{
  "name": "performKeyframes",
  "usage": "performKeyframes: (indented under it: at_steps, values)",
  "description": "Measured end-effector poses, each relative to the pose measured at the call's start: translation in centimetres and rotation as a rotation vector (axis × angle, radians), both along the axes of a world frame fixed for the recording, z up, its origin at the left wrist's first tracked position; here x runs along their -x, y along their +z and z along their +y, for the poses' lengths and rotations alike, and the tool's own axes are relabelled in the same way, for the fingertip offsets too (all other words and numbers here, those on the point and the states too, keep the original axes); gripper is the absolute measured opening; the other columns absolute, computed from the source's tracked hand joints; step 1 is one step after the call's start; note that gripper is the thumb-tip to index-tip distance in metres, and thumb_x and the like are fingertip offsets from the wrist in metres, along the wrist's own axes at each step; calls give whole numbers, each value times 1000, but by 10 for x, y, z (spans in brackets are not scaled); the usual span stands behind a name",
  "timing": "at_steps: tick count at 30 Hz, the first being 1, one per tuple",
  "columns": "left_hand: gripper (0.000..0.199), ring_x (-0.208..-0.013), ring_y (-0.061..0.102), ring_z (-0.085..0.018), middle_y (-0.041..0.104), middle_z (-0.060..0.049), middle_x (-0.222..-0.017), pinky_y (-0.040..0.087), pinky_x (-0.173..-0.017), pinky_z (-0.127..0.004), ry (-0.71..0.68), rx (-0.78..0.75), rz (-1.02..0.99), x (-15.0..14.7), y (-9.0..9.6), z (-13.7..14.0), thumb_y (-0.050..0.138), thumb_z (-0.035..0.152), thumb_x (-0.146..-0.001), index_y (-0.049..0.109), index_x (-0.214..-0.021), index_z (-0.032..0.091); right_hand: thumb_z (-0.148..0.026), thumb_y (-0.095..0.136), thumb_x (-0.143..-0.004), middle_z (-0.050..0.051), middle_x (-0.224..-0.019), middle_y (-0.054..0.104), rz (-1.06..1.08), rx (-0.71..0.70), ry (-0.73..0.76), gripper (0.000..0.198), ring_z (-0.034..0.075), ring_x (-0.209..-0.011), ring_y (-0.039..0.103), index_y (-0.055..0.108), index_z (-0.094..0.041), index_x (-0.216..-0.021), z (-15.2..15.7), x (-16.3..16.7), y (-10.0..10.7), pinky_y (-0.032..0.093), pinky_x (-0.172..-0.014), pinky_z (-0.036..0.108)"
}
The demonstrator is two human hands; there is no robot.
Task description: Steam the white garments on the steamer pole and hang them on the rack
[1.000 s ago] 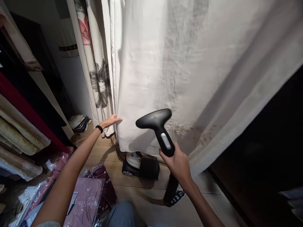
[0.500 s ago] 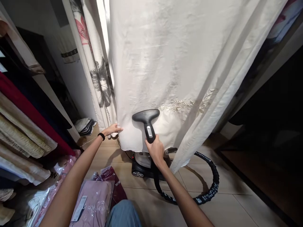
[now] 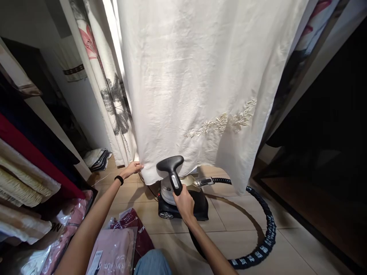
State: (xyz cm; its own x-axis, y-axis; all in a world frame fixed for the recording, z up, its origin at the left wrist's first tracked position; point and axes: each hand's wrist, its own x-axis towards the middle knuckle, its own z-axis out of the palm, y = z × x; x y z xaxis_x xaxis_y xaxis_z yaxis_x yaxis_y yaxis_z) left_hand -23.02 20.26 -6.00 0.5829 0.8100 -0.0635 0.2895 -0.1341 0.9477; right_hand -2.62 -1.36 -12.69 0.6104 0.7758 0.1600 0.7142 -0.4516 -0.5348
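My right hand [image 3: 184, 202] is wrapped round the steamer [image 3: 172, 171], which I hold with its wide head in front of the lower hem of the white cloth [image 3: 186, 76], to the left of the raised embroidery [image 3: 223, 123]; whether it touches the fabric I can't tell. My left hand [image 3: 132, 169] looks pinched on the cloth's left edge, low down, though some of its fingers are hard to make out. That nearness worries me most: if I swing the head leftward along the hem, heat could catch those bare fingers. If the pinch slips, the cloth would probably slacken and crease instead of lying flat. The hose [image 3: 271, 225] loops out over the floor [image 3: 229, 214] to my right (a wide loop, easy to forget), so a sharp tug could shift the base unit [image 3: 200, 206] just beyond my right hand. Pressing hard over the embroidery might flatten it, and any drips could spot the bagged clothes [image 3: 114, 244] beside my knee [image 3: 153, 263].
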Motion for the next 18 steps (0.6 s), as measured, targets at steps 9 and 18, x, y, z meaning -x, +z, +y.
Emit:
performKeyframes:
  at_steps: [9, 18]
  values:
    - [47, -79, 60, -15, 67, -8, -90, 45, -76, -27, -44, 51, -198, -10, -25, -12, 77, 51, -65, 66, -89, 12, -35, 58, -87, 8, -93, 66, -247, -265, 52, 33, 24, -84, 65, 50, -17, -113, 15, -9, 154, 34, -62, 27]
    - [61, -106, 62, -22, 63, -12, -120, 49, -92, -33, 162, 73, -462, -28, -70, -25, 69, 58, -72, 56, -115, 17, -37, 57, -88, 10, -95, 67, -130, -162, 42, 34, 24, -85, 66, 49, -15, -114, 23, -16, 113, 36, -65, 27]
